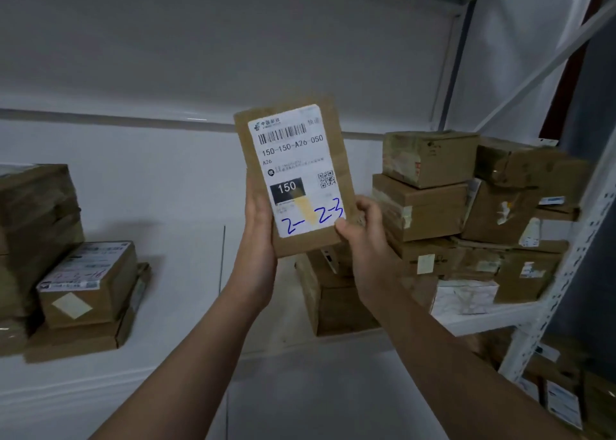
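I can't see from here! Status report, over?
Left hand, right hand both grip labelled parcel, held upright. Box stack on shelf just behind, right side.

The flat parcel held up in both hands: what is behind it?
Behind the flat parcel is the white back panel, and below its lower edge a brown box on the shelf shows. The box's top is covered by the parcel and the right hand.

The parcel is flat brown cardboard, held upright in the air, its top leaning a little left. Its white label shows a barcode, "150-150-A26-050" and blue handwriting. The left hand and the right hand grip its lower edges.
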`<state>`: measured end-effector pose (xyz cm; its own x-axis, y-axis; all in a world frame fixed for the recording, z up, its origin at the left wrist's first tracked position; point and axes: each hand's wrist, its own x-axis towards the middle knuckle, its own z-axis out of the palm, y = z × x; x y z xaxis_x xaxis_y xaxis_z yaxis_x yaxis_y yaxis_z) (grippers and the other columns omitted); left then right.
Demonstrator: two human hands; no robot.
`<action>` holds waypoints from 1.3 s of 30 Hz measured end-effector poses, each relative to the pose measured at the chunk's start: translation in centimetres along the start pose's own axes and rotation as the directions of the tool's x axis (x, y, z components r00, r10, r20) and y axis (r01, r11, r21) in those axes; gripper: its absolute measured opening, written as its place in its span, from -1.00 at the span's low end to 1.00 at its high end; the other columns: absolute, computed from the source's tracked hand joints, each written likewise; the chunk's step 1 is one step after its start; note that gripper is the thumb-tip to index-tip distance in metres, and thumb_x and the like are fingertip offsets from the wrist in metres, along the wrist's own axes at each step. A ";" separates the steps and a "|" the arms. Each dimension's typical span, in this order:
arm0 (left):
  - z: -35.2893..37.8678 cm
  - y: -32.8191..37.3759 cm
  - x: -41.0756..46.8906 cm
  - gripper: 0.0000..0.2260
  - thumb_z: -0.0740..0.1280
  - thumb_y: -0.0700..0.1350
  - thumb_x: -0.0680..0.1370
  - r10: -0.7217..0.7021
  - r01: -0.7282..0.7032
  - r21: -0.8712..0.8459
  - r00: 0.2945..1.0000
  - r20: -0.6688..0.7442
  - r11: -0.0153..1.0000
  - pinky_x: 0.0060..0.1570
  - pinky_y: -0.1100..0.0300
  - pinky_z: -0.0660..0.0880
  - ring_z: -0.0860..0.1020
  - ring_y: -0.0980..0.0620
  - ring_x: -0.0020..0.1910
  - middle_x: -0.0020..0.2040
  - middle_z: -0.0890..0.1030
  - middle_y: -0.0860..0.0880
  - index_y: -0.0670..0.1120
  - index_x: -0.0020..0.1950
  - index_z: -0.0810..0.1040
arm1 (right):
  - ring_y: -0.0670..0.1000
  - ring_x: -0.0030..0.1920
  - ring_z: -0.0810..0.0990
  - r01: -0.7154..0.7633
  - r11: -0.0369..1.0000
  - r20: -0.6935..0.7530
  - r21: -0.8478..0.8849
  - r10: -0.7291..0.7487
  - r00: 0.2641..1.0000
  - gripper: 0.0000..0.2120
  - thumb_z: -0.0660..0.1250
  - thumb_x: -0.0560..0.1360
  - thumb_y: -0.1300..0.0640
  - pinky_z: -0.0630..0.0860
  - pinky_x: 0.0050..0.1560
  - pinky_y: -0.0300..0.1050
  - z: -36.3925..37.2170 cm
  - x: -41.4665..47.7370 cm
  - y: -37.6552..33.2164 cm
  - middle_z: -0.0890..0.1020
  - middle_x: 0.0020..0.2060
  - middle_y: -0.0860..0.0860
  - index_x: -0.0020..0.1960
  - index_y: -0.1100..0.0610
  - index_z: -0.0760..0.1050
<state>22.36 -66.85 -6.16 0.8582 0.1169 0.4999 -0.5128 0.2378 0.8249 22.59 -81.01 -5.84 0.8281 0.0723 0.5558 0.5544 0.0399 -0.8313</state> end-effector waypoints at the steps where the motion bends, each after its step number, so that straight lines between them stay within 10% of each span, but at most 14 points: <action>1: -0.5 0.1 0.0 -0.41 0.02 0.39 0.50 -0.001 0.001 0.019 1.000 -0.008 1.000 0.28 -0.01 0.42 0.53 0.10 0.25 0.33 0.52 0.10 0.21 0.48 0.23 | -0.29 -0.10 0.61 0.002 1.000 0.026 0.004 -0.003 1.000 -0.63 0.22 0.42 0.05 0.46 -0.18 -0.46 0.2 0.1 0.1 0.60 0.01 -0.11 0.22 -0.03 0.34; 9: -4.0 0.3 -2.5 -0.56 -0.02 0.16 0.63 0.021 -0.009 0.131 0.996 -0.092 0.991 0.34 -0.19 0.35 0.48 -0.03 0.32 0.35 0.50 0.00 0.07 0.46 0.33 | -0.54 0.11 0.41 -0.044 0.995 0.168 0.093 0.028 0.985 -0.60 -0.06 0.68 0.07 0.32 0.05 -0.60 4.0 -1.0 2.2 0.48 0.09 -0.48 0.51 -0.03 0.13; 22: -6.5 1.1 -4.4 -0.58 -0.05 0.12 0.66 -0.034 0.073 0.147 0.967 -0.253 0.986 0.24 0.00 0.45 0.55 0.02 0.24 0.27 0.58 0.02 0.06 0.44 0.37 | -0.45 0.10 0.49 -0.122 0.954 0.258 0.274 0.049 0.965 -0.58 -0.03 0.68 0.10 0.40 0.00 -0.53 7.5 -1.6 3.8 0.45 0.25 -0.28 0.53 -0.01 0.10; 28: -7.8 2.2 -4.3 -0.64 0.01 0.08 0.58 -0.078 0.243 0.405 0.920 -0.385 0.881 -0.06 0.14 0.50 0.64 0.07 0.01 -0.06 0.70 0.08 0.16 0.11 0.58 | -0.08 0.30 0.51 -0.314 0.900 0.348 0.302 0.203 0.915 -0.47 0.09 0.61 0.12 0.38 0.38 0.06 9.1 -1.6 5.0 0.47 0.37 -0.10 0.54 -0.14 0.10; 32: -10.7 1.9 -5.0 -0.50 0.15 0.13 0.46 -0.063 0.352 0.579 0.886 -0.459 0.736 0.24 0.14 0.30 0.33 0.10 0.26 0.46 0.28 0.06 0.20 0.42 0.33 | -0.11 0.19 0.56 -0.375 0.894 0.333 0.245 0.286 0.899 -0.45 0.14 0.65 0.09 0.40 0.33 -0.07 10.9 -1.7 5.2 0.55 0.26 -0.07 0.53 -0.21 -0.02; 36: -12.1 2.0 -7.2 -0.36 0.41 0.27 0.38 0.028 0.160 0.758 0.973 -0.229 0.633 0.31 0.28 0.08 -0.10 0.50 0.33 0.53 -0.15 0.06 0.32 0.39 0.21 | -0.09 0.05 0.62 -0.285 0.953 0.179 0.102 0.264 0.948 -0.52 0.23 0.60 0.00 0.52 0.17 -0.07 12.7 -0.9 5.4 0.65 0.06 -0.06 0.45 -0.26 0.17; 39: -14.9 1.5 -6.9 -0.43 0.49 0.06 0.39 0.018 0.014 0.889 1.000 -0.025 0.457 0.37 0.22 0.15 0.03 0.22 0.45 0.54 -0.02 0.01 0.26 0.34 0.35 | -0.02 0.05 0.61 -0.214 0.977 0.188 -0.006 0.211 0.959 -0.67 0.28 0.57 0.08 0.52 0.10 -0.17 13.8 -1.3 5.8 0.61 0.00 -0.05 0.31 -0.14 0.40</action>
<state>16.02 -52.91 -12.29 0.8490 0.1456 0.5080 -0.2422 -0.7473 0.6188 23.62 -67.13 -11.46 0.8958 0.2653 0.3565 0.3651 0.0180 -0.9308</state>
